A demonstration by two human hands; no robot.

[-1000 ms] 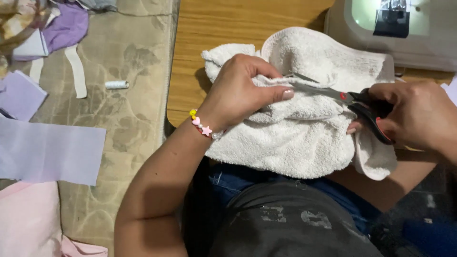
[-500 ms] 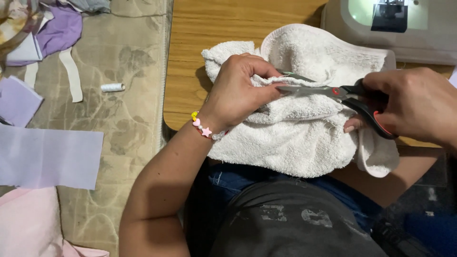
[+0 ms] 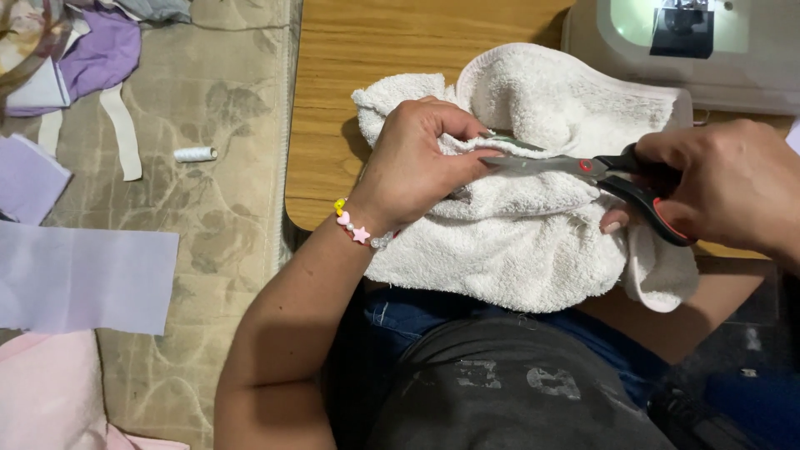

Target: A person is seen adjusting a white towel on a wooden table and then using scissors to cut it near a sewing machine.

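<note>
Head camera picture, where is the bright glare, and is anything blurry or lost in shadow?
Head view: glare washes out the lit bed of the sewing machine; the left hand, scissors and white towel are evenly lit and sharp; the right hand at the frame edge looks slightly soft; the lap below the wooden table falls into dark shadow.

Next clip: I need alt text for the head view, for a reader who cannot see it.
A person's right hand works black-and-red scissors into a white terry towel, which the left hand grips at the cut, on a wooden table. A white sewing machine stands behind; fabric pieces and a thread spool lie on the carpet to the left.
</note>
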